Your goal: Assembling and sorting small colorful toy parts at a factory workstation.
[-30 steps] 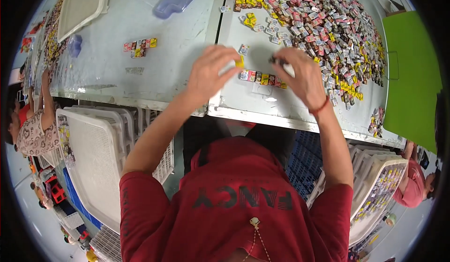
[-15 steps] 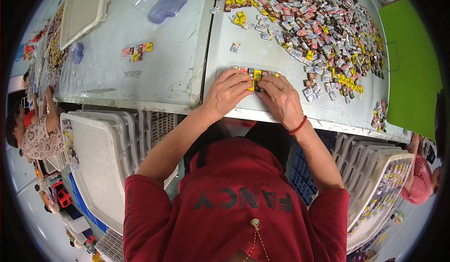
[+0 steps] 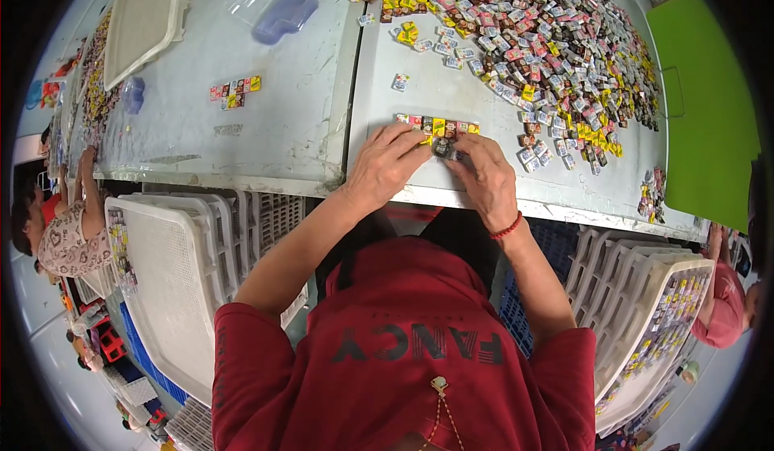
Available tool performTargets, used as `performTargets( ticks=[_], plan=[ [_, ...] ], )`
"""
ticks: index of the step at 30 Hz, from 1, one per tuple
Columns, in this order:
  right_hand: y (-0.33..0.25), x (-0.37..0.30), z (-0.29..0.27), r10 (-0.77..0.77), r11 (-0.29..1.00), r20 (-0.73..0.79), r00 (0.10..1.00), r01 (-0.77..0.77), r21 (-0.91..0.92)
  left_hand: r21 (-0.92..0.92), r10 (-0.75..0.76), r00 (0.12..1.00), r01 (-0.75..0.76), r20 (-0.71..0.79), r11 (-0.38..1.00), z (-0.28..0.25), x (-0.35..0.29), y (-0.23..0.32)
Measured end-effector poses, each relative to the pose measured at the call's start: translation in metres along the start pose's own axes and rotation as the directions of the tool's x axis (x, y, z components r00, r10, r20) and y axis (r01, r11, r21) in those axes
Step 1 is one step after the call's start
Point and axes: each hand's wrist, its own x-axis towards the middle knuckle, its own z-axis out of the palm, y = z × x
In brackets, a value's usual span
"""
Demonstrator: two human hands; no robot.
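Observation:
A block of small printed boxes (image 3: 439, 124) in pink, yellow, black and brown lies near the table's front edge, set side by side in a row. My left hand (image 3: 385, 162) curls its fingers against the left part of this block. At the right end, my right hand (image 3: 489, 175) has thumb and fingers bent round the boxes of the nearer row. Between my fingertips a dark box (image 3: 442, 147) shows at the near side. My fingers hide the ends of the nearer row. A single pale box (image 3: 400, 83) lies just beyond.
A wide pile of loose small boxes (image 3: 556, 40) covers the far right, beside a green panel (image 3: 701, 112). Left of the table seam are a small group of boxes (image 3: 235, 91), a clear plastic tray (image 3: 285, 10) and a white tray (image 3: 145, 20). Crates (image 3: 165, 282) stand below. Other people work at both sides.
My fingers have drawn back a little from the middle of the block, and my right hand has shifted slightly nearer. More of the row and the dark box now show.

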Motion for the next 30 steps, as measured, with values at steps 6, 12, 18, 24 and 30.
performTargets(
  ticks=[6,12,18,24,30],
  plan=[
    [-0.001,0.0,-0.001,-0.004,1.0,0.004,1.0,0.004,-0.014,-0.097,-0.03,1.0,0.029,-0.01,0.995,-0.001,0.019,0.006],
    [0.0,-0.001,-0.005,0.048,0.999,0.046,0.998,-0.047,-0.015,-0.149,0.0,0.999,0.007,0.048,0.989,0.009,0.013,-0.003],
    [-0.005,0.001,-0.009,0.042,0.999,0.048,0.998,-0.042,-0.004,-0.204,-0.114,0.992,0.101,-0.052,0.974,0.013,0.008,0.001],
    [0.002,0.01,-0.001,-0.067,0.997,0.031,0.997,0.068,-0.043,-0.183,-0.096,0.99,0.075,-0.105,0.98,0.018,0.005,0.0],
    [0.01,0.02,-0.004,-0.195,0.978,0.08,0.978,0.2,-0.057,-0.239,-0.109,0.99,0.086,-0.085,0.967,0.013,0.007,-0.002]
  ],
)
